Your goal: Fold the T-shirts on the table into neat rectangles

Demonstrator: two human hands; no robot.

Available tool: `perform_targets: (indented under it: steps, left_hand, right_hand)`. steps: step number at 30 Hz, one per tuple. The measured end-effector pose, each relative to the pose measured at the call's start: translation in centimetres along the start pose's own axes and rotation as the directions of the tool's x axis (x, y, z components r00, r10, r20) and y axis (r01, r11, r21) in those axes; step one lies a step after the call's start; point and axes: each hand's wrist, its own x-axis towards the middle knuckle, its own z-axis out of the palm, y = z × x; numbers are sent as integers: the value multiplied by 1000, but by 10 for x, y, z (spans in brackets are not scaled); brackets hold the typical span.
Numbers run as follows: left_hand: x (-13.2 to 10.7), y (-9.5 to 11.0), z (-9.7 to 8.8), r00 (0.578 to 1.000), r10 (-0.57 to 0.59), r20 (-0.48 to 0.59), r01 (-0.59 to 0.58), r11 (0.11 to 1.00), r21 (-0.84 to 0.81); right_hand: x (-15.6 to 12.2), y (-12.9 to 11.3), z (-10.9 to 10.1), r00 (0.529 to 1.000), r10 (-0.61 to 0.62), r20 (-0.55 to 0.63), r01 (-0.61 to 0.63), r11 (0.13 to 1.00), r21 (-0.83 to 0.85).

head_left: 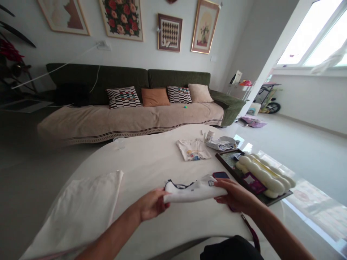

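My left hand [151, 204] and my right hand [235, 196] each grip one end of a folded white garment with dark trim [193, 189], holding it just above the white table [151, 159]. Both hands are closed on the cloth, thumbs on top. A folded white T-shirt with a colourful print [193, 149] lies flat further back on the table. A dark phone [221, 175] sits just behind my right hand.
A large white cloth [81, 209] lies at the table's left. To the right stands a dark tray [229, 159] with a bumpy cream cushion-like object [264, 173]. Crumpled plastic wrapping [221, 143] lies behind it. A green sofa [130, 104] with pillows lines the far wall.
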Motion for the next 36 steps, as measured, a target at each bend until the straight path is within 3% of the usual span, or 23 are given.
perform_targets:
  steps: [5, 8, 11, 14, 16, 19, 21, 23, 25, 26, 28, 30, 34, 36]
  left_hand:
    - [88, 91, 34, 981, 180, 67, -191, 945, 266]
    - [136, 122, 55, 953, 303, 9, -285, 885, 368]
    - [186, 115, 57, 930, 337, -148, -258, 884, 390]
    - [226, 82, 46, 904, 324, -279, -196, 894, 403]
    - [241, 60, 37, 883, 334, -329, -181, 890, 418]
    - [244, 36, 28, 868, 370, -331, -207, 876, 437]
    - [232, 25, 24, 869, 384, -311, -224, 867, 446]
    - [210, 13, 18, 875, 388, -288, -233, 861, 452]
    - [176, -1, 7, 893, 403, -202, -268, 835, 480]
    - [155, -9, -2, 900, 415, -135, -298, 810, 506]
    - [106, -25, -24, 897, 443, 1, -361, 730, 581]
    - [52, -41, -52, 880, 473, 44, -372, 629, 682]
    - [-53, -58, -123, 799, 595, -83, -231, 431, 872]
    - [-94, -60, -161, 698, 698, -162, -110, 327, 938]
  right_hand:
    - [88, -77, -23, 958, -266, -109, 255, 962, -102]
    - [136, -103, -34, 908, -365, -206, 334, 927, -169]
    - [180, -88, -39, 853, -413, -320, 316, 896, -313]
    - [211, -42, -38, 828, -417, -376, 227, 861, -455]
    - [221, -13, -36, 812, -448, -375, 188, 808, -559]
    - [225, 15, -26, 759, -538, -365, 172, 707, -686]
    - [225, 24, -16, 738, -611, -286, 176, 583, -793]
    - [224, 29, -6, 792, -607, -59, 180, 325, -928]
    - [224, 32, 2, 865, -479, 150, 208, 69, -976]
    - [223, 31, 4, 889, -412, 199, 219, 1, -976]
    - [220, 29, 10, 911, -358, 205, 216, -11, -976]
    - [209, 26, 20, 916, -351, 194, 199, -22, -980]
    - [159, 47, 65, 910, -345, 229, 234, -29, -972]
    - [122, 75, 96, 911, -313, 268, 274, -27, -961]
